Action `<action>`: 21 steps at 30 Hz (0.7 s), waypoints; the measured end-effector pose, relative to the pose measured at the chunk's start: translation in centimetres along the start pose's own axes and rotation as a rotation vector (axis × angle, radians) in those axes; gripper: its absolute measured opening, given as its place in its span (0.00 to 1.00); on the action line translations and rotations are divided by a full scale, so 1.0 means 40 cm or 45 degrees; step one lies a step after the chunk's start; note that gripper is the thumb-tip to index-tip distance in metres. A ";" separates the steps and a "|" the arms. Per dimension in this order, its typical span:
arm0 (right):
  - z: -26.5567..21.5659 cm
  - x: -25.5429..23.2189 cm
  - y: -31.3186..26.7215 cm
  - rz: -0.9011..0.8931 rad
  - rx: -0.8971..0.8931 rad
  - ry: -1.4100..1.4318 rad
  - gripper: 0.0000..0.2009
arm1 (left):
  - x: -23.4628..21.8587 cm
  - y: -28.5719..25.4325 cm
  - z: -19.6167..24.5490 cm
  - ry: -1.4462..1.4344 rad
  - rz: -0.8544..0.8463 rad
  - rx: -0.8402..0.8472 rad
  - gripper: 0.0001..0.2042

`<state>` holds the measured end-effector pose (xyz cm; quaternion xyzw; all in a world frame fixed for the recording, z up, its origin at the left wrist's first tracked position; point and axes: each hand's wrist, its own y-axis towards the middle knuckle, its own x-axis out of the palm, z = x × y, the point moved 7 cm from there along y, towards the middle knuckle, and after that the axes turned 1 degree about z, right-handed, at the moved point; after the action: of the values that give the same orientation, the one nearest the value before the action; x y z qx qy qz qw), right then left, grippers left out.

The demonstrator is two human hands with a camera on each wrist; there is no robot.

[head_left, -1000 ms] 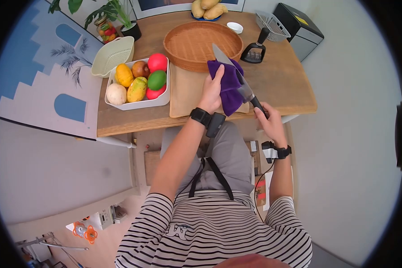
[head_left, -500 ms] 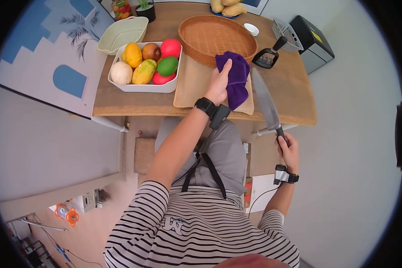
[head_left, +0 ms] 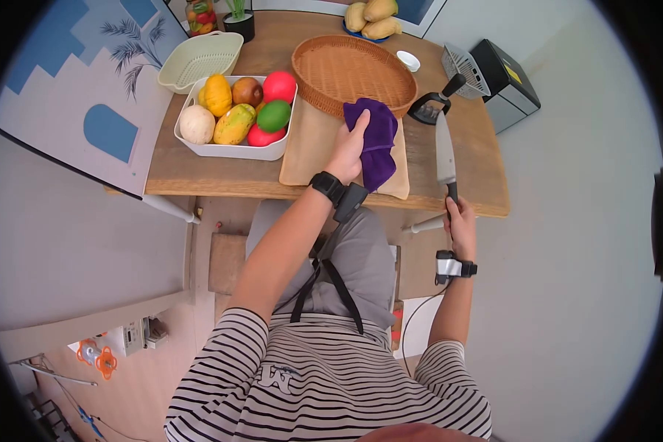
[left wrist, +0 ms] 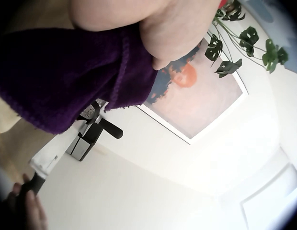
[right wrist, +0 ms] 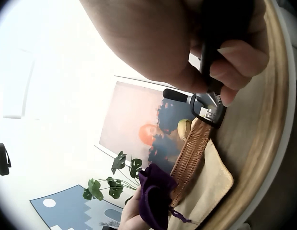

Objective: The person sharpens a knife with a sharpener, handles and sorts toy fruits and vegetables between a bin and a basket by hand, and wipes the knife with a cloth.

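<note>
My left hand holds a bunched purple cloth, its thumb on top, above the tan mat. In the left wrist view the cloth hangs in folds below the fingers. My right hand grips the black handle of a large kitchen knife at the table's front right. The blade points away from me, apart from the cloth. Its tip overlaps the base of a black-handled knife sharpener in the head view. The right wrist view shows the fingers curled round the handle.
Left of the mat stands a white bin of colourful fruit, with a pale green basket behind. A round wicker tray lies beyond the mat. Farther back right are a small white dish, a grey basket and a black-and-grey box.
The knife has come off the cloth and moved right, its blade now pointing nearly straight away from me. My left hand keeps the cloth over the mat. The head view has shifted slightly.
</note>
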<state>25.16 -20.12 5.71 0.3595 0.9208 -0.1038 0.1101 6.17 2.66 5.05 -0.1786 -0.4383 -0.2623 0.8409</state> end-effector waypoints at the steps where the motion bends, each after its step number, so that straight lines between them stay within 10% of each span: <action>1: -0.004 0.013 0.024 -0.034 -0.020 -0.052 0.09 | -0.003 0.001 0.001 -0.008 0.007 -0.003 0.18; 21: -0.041 0.167 0.442 0.381 -0.510 -0.898 0.16 | -0.031 -0.007 0.020 0.015 0.115 0.010 0.17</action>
<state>32.28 -2.66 3.46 0.4030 0.7667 -0.0225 0.4993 4.89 3.21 4.47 -0.1933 -0.4260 -0.2234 0.8551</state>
